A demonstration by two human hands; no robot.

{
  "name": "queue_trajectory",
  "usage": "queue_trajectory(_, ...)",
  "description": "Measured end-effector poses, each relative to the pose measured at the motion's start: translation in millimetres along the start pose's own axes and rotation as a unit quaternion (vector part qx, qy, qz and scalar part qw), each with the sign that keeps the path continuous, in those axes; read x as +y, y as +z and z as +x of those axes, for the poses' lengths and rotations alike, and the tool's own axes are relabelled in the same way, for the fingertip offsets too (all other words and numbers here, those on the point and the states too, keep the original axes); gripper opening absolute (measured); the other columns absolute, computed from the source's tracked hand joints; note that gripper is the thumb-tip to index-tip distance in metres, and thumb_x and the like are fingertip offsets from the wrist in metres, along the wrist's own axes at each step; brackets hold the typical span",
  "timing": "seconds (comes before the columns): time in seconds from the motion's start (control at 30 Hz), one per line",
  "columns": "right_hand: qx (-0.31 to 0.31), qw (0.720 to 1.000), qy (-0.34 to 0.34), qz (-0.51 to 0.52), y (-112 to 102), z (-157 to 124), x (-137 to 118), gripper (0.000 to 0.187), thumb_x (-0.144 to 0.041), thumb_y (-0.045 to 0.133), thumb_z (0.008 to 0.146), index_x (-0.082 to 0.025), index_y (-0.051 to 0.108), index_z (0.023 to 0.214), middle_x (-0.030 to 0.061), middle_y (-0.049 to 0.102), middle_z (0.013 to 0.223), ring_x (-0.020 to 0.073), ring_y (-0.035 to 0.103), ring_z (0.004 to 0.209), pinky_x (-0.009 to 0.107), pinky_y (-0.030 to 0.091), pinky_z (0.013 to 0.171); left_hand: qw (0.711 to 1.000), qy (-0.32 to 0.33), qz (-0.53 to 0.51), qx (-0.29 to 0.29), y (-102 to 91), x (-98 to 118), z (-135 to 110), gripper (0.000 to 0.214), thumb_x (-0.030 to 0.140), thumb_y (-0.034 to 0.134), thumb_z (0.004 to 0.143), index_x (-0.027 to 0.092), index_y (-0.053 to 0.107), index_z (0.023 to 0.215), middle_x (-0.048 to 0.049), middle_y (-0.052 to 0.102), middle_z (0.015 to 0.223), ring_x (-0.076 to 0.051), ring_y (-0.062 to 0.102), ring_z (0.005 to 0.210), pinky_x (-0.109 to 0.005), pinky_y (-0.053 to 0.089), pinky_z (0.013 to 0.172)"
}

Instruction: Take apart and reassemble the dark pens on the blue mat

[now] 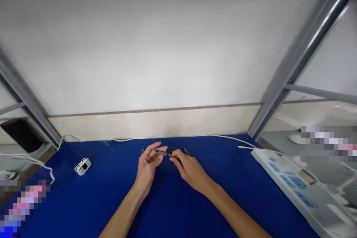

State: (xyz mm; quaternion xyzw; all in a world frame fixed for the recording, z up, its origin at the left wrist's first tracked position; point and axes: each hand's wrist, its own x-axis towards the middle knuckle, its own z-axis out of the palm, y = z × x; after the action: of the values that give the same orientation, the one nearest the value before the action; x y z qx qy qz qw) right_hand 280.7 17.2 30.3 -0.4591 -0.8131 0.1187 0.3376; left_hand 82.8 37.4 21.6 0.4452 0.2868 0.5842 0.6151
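Above the blue tabletop, a slim dark pen point(164, 153) lies nearly level between my two hands. My right hand point(187, 164) pinches its right end between thumb and fingers. At the other end my left hand point(149, 161) has its curled fingers and thumb around the pen; how firmly they press on it is hard to see. Behind my right hand lie more dark, pen-like pieces point(186, 151), partly covered by the fingers. Another small dark piece point(143, 150) shows just behind my left hand.
A small white device with a dark screen point(84, 166) lies on the blue tabletop point(92, 200) at left. White cable point(217, 136) runs along the back edge by the wall. A white and blue box-like item point(287, 182) lies along the right edge. Grey metal posts point(279, 98) stand on both sides.
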Motion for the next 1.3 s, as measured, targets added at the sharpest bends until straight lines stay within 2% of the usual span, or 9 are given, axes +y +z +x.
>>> queue_trajectory(0.07,0.003,1.0,-0.001,-0.003,0.9,-0.2,1.3,0.014,-0.034,0.041,0.11,-0.026,0.052,0.108,0.0043,0.071,0.098,0.0235,0.071,0.088,0.031,0.048,0.075,1.0,0.004,-0.019,0.011,0.8,0.2,0.1,0.063,0.033,0.088,0.076,0.025,0.064,0.134,-0.0131,0.072,0.129,-0.029,0.065,0.125,-0.043,0.048,0.108)
queue_trajectory(0.23,0.02,1.0,-0.004,-0.012,2.3,0.2,4.7,0.014,-0.034,0.042,0.11,-0.026,0.053,0.109,0.0041,0.071,0.098,0.0216,0.071,0.081,0.03,0.047,0.071,0.999,-0.003,0.002,0.046,0.1,-1.5,0.2,0.045,0.037,0.086,0.078,0.018,0.073,0.117,-0.0136,0.076,0.115,-0.024,0.073,0.101,-0.042,0.051,0.103)
queue_trajectory(0.37,0.039,0.999,0.002,-0.009,1.6,1.1,8.0,0.016,-0.036,0.043,0.11,-0.025,0.056,0.108,0.004,0.072,0.095,0.0209,0.07,0.077,0.029,0.047,0.067,0.999,0.014,-0.026,0.033,-0.7,-2.6,1.4,0.061,0.032,0.088,0.076,0.025,0.065,0.132,-0.012,0.071,0.131,-0.025,0.065,0.124,-0.04,0.047,0.11)
queue_trajectory(0.53,0.037,0.999,-0.014,-0.019,2.6,-0.2,8.1,0.013,-0.035,0.047,0.109,-0.026,0.057,0.109,0.0042,0.073,0.1,0.0215,0.071,0.081,0.03,0.047,0.07,0.998,-0.01,0.019,0.063,-2.9,-3.6,1.9,0.04,0.04,0.085,0.08,0.018,0.074,0.112,-0.0134,0.077,0.113,-0.026,0.071,0.107,-0.041,0.052,0.1)
queue_trajectory(0.7,0.04,0.999,-0.015,-0.021,2.0,-0.7,8.0,0.012,-0.034,0.047,0.109,-0.026,0.057,0.11,0.0036,0.074,0.1,0.0208,0.072,0.08,0.029,0.047,0.07,0.998,0.011,-0.05,0.022,-0.4,2.4,0.9,0.067,0.031,0.089,0.077,0.026,0.062,0.138,-0.013,0.071,0.132,-0.029,0.062,0.13,-0.044,0.048,0.11)
queue_trajectory(0.87,0.037,0.999,-0.023,-0.032,1.0,-0.8,7.5,0.013,-0.035,0.048,0.109,-0.026,0.056,0.109,0.0036,0.073,0.099,0.0204,0.071,0.079,0.029,0.047,0.069,0.998,-0.022,-0.011,0.063,-2.2,0.1,1.8,0.038,0.04,0.086,0.079,0.017,0.075,0.107,-0.0123,0.077,0.109,-0.025,0.073,0.104,-0.04,0.052,0.102)
queue_trajectory(1.03,0.037,0.999,-0.025,-0.029,2.0,-1.7,6.8,0.014,-0.036,0.049,0.109,-0.025,0.056,0.104,0.0026,0.073,0.097,0.0192,0.07,0.077,0.028,0.046,0.068,0.997,-0.006,-0.055,0.046,-2.3,4.1,1.5,0.055,0.032,0.09,0.076,0.022,0.069,0.126,-0.0131,0.075,0.125,-0.027,0.069,0.12,-0.041,0.051,0.106)
queue_trajectory(1.17,0.041,0.999,-0.012,-0.003,1.5,-1.1,6.3,0.015,-0.037,0.051,0.108,-0.025,0.058,0.103,0.0025,0.073,0.097,0.0199,0.07,0.08,0.029,0.046,0.071,0.997,-0.037,-0.023,0.071,-5.1,1.2,2.7,0.038,0.041,0.089,0.076,0.015,0.077,0.102,-0.0148,0.078,0.112,-0.026,0.075,0.102,-0.041,0.057,0.097)
queue_trajectory(1.3,0.038,0.995,0.033,0.085,-2.8,2.5,2.2,0.025,-0.041,0.054,0.107,-0.024,0.062,0.09,-0.0011,0.066,0.077,0.0173,0.063,0.068,0.029,0.044,0.067,0.997,-0.039,-0.012,0.069,-8.6,-0.6,4.9,0.037,0.04,0.09,0.074,0.014,0.079,0.098,-0.0153,0.08,0.108,-0.025,0.076,0.096,-0.041,0.059,0.096)
